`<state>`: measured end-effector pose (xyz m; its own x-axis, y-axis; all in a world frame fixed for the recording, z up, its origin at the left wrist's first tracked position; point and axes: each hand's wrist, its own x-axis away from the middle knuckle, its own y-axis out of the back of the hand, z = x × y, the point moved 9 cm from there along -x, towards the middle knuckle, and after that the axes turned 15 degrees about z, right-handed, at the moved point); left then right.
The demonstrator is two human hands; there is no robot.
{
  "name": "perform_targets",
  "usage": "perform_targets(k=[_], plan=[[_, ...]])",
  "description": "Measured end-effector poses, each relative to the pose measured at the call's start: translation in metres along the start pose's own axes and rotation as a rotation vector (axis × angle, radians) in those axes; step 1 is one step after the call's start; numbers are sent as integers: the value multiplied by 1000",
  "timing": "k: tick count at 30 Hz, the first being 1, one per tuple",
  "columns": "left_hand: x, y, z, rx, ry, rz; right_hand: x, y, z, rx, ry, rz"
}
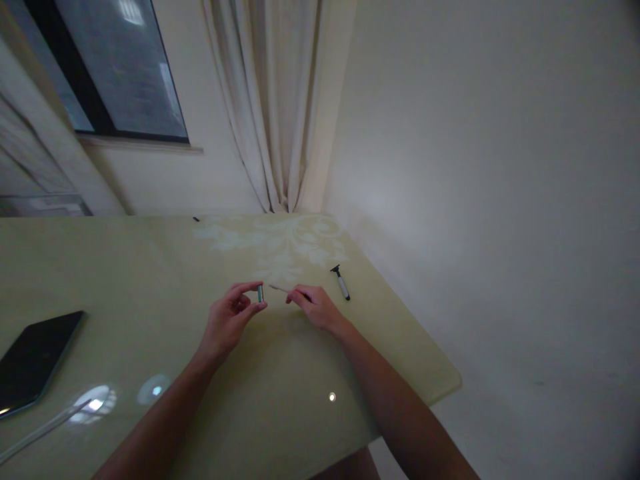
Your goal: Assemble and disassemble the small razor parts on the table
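Note:
Between thumb and index finger, my left hand (231, 317) pinches the two ends of a small narrow piece that looks like a razor cartridge (261, 293), held upright above the table. My right hand (314, 305) closes around a thin stick with a pale tip (278, 288). Its tip points left at the cartridge, with a small gap between them. The stick's other end is hidden in my fingers. Beyond my right hand a razor (342, 283) with a grey and black handle lies on the table, its dark head pointing away.
The glossy pale table (280, 413) has a wall along its right edge and a curtain (275, 100) behind it. A dark tablet (40, 360) lies at left, near a white cable (45, 430). At the back edge sits a small dark object (196, 219).

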<state>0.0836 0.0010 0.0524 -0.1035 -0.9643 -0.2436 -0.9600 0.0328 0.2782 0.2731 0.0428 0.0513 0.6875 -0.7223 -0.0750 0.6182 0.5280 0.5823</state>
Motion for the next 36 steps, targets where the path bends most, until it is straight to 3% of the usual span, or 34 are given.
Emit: perform_targets(k=[4, 9, 15, 19, 24, 29, 36], plan=[[0, -2, -2, 5, -22, 7, -2, -9, 5, -19, 56, 75], [-1, -2, -2, -17, -29, -4, 0, 2, -5, 3, -16, -21], [-2, -5, 2, 6, -53, 20, -3, -6, 2, -35, 50, 51], [-2, -5, 5, -1, -37, 32, -1, 5, -7, -9, -9, -44], [-1, -5, 8, -5, -38, 46, -2, -5, 1, -24, 45, 37], [0, -2, 12, 10, -5, 19, 0, 2, -3, 71, -34, -23], [-1, -6, 10, 1, -26, 45, -2, -7, 4, 70, 18, 20]])
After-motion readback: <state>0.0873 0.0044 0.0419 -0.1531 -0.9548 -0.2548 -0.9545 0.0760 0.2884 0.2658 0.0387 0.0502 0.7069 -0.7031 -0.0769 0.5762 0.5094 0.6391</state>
